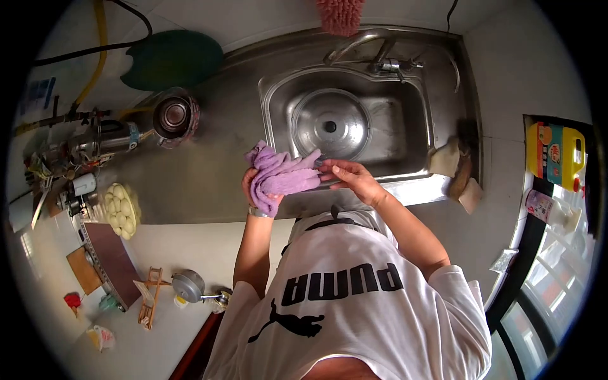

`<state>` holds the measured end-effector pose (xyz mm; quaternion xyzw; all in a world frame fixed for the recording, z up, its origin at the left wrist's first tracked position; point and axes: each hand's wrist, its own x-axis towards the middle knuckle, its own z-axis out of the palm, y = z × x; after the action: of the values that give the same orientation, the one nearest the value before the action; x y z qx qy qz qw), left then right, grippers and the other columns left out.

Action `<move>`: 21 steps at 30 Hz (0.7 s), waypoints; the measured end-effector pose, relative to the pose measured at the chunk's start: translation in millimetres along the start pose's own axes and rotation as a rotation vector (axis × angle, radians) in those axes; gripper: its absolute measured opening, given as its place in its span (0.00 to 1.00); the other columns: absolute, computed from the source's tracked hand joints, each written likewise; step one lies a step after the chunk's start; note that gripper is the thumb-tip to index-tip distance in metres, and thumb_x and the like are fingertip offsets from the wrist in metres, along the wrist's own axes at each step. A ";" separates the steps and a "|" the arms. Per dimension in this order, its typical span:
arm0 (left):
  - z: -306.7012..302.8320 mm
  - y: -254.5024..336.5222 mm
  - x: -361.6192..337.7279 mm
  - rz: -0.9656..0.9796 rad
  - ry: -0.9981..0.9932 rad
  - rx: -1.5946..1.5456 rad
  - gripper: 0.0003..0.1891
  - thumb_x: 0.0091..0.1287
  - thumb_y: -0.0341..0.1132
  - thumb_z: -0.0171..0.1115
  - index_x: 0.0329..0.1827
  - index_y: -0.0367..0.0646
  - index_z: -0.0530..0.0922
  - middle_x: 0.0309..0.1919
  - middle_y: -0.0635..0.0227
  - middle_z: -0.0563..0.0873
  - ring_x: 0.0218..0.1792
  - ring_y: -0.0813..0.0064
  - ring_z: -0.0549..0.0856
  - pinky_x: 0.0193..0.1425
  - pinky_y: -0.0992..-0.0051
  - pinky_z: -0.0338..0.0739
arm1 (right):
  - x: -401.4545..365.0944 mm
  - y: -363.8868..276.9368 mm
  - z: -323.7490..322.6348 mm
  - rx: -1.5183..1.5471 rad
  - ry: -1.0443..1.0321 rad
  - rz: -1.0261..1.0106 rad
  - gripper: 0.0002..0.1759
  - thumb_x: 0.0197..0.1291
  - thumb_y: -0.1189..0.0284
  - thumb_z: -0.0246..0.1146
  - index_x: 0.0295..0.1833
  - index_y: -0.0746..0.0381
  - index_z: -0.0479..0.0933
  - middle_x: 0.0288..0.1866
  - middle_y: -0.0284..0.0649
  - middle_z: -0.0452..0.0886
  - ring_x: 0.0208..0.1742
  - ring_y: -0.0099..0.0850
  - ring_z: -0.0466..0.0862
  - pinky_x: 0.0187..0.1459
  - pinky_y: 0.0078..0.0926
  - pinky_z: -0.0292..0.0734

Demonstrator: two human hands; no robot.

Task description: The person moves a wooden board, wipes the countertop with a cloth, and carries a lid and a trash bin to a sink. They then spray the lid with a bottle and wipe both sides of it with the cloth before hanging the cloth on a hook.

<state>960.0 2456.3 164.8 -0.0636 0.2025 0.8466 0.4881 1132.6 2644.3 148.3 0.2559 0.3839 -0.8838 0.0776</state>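
Note:
A crumpled purple cloth (288,177) hangs over the front rim of the steel sink (405,174). My left hand (249,185) is closed around its left end, and folds of cloth hide part of the fingers. At the cloth's right end is my right hand (354,182), its fingers spread and their tips close to the cloth; a small dark bit beside them is too small to identify. Inside the basin lies a round metal lid (330,123) with a black knob.
The faucet (389,65) stands behind the basin. Left on the counter are a metal pot (174,115), a green board (174,60) and a tray of pale round items (120,211). Brown and beige cloths (445,158) lie by the sink's right edge. A yellow jug (557,155) is far right.

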 end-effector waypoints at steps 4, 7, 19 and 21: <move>10.1 -1.1 2.3 0.010 -0.018 -0.112 0.26 0.53 0.39 0.54 0.56 0.39 0.73 0.52 0.51 0.80 0.57 0.51 0.76 0.63 0.49 0.67 | 1.0 3.1 3.3 -0.019 0.013 0.010 0.31 0.65 0.58 0.58 0.68 0.62 0.63 0.65 0.42 0.70 0.63 0.32 0.72 0.58 0.30 0.70; -12.9 7.1 3.6 -0.271 0.024 0.047 0.27 0.53 0.36 0.55 0.58 0.34 0.70 0.50 0.54 0.81 0.51 0.62 0.81 0.54 0.61 0.77 | 2.4 3.6 13.7 -0.095 0.009 -0.066 0.33 0.65 0.57 0.58 0.70 0.61 0.59 0.67 0.42 0.68 0.66 0.32 0.69 0.62 0.32 0.66; 0.3 -33.4 15.8 -0.200 0.158 0.995 0.22 0.55 0.30 0.54 0.54 0.31 0.74 0.47 0.62 0.81 0.49 0.69 0.81 0.57 0.72 0.73 | -31.1 3.5 -79.4 -0.765 0.679 -0.128 0.30 0.57 0.57 0.63 0.57 0.68 0.72 0.39 0.53 0.82 0.40 0.41 0.84 0.43 0.34 0.77; 11.0 -34.1 15.3 -0.159 0.235 0.923 0.21 0.55 0.29 0.54 0.53 0.31 0.74 0.46 0.63 0.81 0.47 0.70 0.80 0.57 0.73 0.72 | -57.1 3.6 -118.7 -1.042 1.039 -0.225 0.25 0.53 0.64 0.65 0.55 0.65 0.73 0.40 0.52 0.81 0.41 0.50 0.81 0.44 0.42 0.76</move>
<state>982.2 2488.1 160.6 0.0491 0.6053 0.6154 0.5025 1229.4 2723.8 107.1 0.5298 0.7645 -0.3550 -0.0935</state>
